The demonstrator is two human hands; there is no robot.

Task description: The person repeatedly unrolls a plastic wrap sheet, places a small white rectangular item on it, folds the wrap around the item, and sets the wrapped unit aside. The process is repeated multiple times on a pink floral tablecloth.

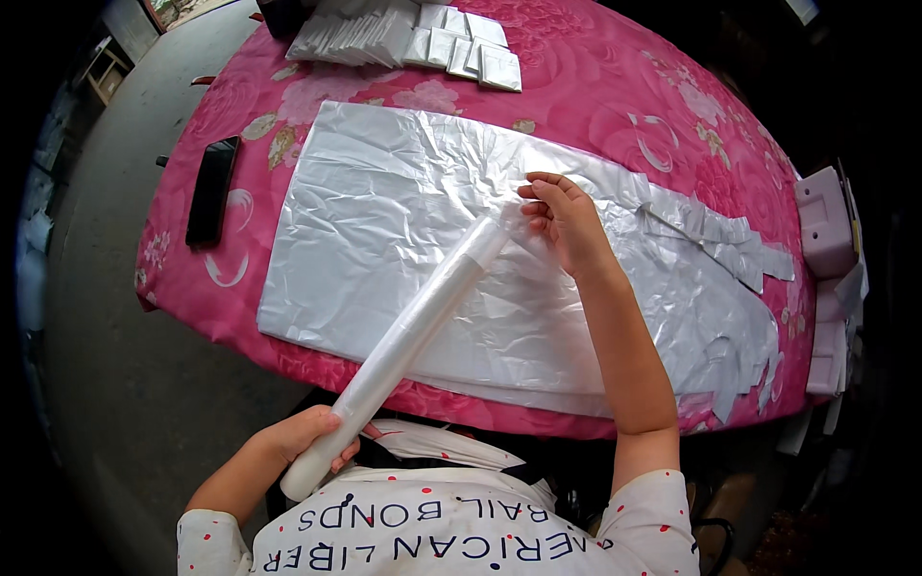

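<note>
A long roll of clear plastic film [408,322] slants across my front, its lower end near my body and its upper end over the table. My left hand [312,437] is wrapped round the lower end. Beside the upper end is my right hand [562,216], its fingers curled in at the loose, see-through film there; the exact grip is hard to make out. Under the roll, a stack of flat silvery-white plastic bags [355,202] lies spread on the table, crinkled, with cut handle ends toward the right.
A pink floral cloth covers the table [576,67]. Small folded white packets [384,34] sit in rows at the far side. On the left lies a black phone [212,192]. Pale pink plastic containers [824,226] stand at the right edge.
</note>
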